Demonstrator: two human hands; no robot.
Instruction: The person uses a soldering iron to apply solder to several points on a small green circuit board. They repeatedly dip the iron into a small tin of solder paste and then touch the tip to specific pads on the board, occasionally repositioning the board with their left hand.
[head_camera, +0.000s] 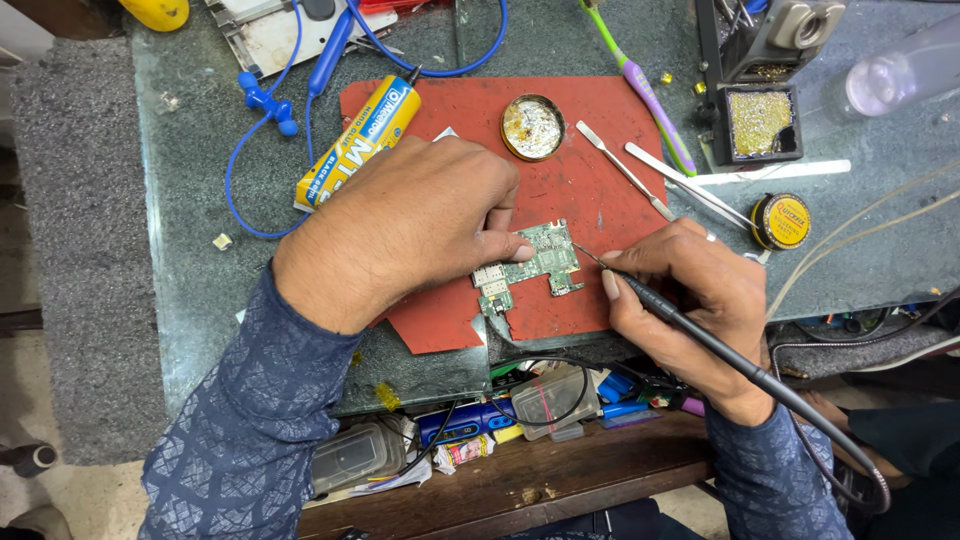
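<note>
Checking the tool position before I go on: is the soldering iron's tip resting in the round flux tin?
No. The soldering iron in the right hand points its tip at the green circuit board's right edge, while the flux tin sits apart, farther up the red mat.

Bare red mat (590, 190) behind the circuit board (530, 265), bounded by flux tin (532, 127) and tweezers (625, 170).

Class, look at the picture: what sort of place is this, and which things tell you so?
Probably an electronics repair bench. A green circuit board lies on a red mat, the right hand holds a soldering iron to it, and tweezers lie nearby.
</note>
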